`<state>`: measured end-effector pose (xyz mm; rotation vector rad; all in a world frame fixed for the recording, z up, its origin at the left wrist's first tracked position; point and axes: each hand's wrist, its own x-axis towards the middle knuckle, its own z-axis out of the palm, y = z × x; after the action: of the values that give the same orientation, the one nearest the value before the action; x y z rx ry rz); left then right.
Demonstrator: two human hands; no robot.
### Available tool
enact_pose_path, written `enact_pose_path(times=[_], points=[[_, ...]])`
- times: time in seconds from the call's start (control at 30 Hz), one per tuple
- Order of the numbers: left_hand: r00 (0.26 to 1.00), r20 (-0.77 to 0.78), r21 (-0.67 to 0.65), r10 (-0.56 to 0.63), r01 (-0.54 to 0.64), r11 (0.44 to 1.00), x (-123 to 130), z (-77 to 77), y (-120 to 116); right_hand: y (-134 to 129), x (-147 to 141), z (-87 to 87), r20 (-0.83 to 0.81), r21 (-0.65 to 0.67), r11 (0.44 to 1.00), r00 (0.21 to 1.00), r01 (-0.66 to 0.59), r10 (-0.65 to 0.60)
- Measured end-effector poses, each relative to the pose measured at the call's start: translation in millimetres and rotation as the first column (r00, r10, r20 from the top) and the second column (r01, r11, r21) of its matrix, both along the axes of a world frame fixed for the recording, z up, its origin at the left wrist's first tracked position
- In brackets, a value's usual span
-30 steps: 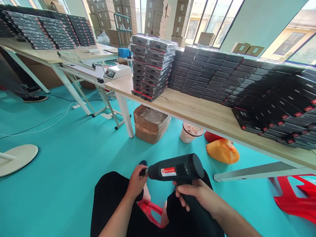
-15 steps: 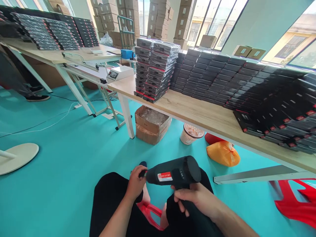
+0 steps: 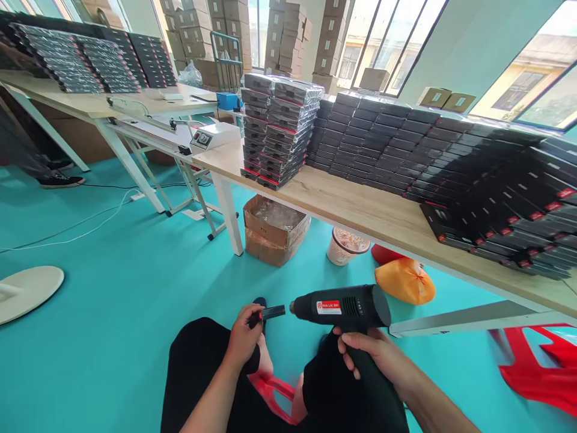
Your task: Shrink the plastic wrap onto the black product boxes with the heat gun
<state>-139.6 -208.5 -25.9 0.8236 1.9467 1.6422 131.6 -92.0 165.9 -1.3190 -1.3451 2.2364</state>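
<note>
Beyond the fingers stands a wooden table. The right hand closes tightly round the grip of a heat gun; the left hand pinches a black nozzle just off its muzzle, held straight in line, as a clean fit needs.

The heat gun is black, its label apparently red and white, the floor teal.

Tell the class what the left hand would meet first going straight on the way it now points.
Probably the tip of the heat gun in the right hand, ahead of the black nozzle in the left hand; depth is unclear.
</note>
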Motion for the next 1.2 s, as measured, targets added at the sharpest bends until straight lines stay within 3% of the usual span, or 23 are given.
enact_pose_path(times=[0.1,0.27,0.4,0.53,0.6,0.7,0.77,0.87,1.03,1.13,1.2], points=[[1.000,-0.008,-0.007,-0.009,0.009,1.000,0.3,1.3,-0.5,-3.6,-4.9,1.0,-0.046,-0.005,0.997,0.996,-0.073,0.072],[0.999,-0.030,-0.014,-0.017,0.016,1.000,-1.6,1.3,-3.5,-4.5,-10.0,5.3,0.033,0.024,0.999,0.999,-0.037,0.036],[0.998,-0.059,-0.020,-0.021,0.020,1.000,-1.6,1.2,-3.2,-6.8,-18.8,10.0,-0.020,0.003,0.991,0.991,-0.131,0.131],[0.996,-0.088,-0.027,-0.029,0.027,0.999,-0.1,2.2,-1.6,-14.4,-31.1,15.1,0.030,0.038,0.998,0.998,-0.058,0.057],[0.995,-0.089,-0.033,-0.035,0.032,0.999,-1.6,2.0,-1.5,-20.4,-37.4,18.2,0.059,0.019,0.995,0.993,-0.099,0.098],[0.996,-0.084,-0.047,-0.009,0.005,0.999,-7.5,0.6,-1.8,-26.4,-45.7,19.9,-0.029,-0.025,0.985,0.985,-0.169,0.168],[0.997,-0.073,-0.061,0.021,-0.026,0.998,-11.9,-0.1,-2.3,-24.3,-47.4,17.8,-0.030,0.028,0.996,0.996,-0.083,0.083],[0.999,-0.023,-0.078,0.028,-0.029,0.997,-15.5,0.8,-3.0,-14.8,-42.4,12.7,0.046,0.058,0.998,0.999,0.021,-0.024],[0.995,0.091,-0.084,0.049,-0.041,0.996,-15.1,5.7,-0.1,-6.6,-32.3,5.1,-0.056,-0.016,1.000,0.998,0.000,-0.001],[0.974,0.219,-0.061,0.052,-0.040,0.997,-13.0,10.1,0.2,-6.6,-28.9,2.8,-0.027,-0.008,0.999,0.998,0.053,-0.053],[0.942,0.335,-0.043,0.038,-0.025,0.999,-11.4,12.2,-0.6,-7.0,-27.1,4.5,-0.058,-0.060,0.998,0.998,0.001,-0.004]])
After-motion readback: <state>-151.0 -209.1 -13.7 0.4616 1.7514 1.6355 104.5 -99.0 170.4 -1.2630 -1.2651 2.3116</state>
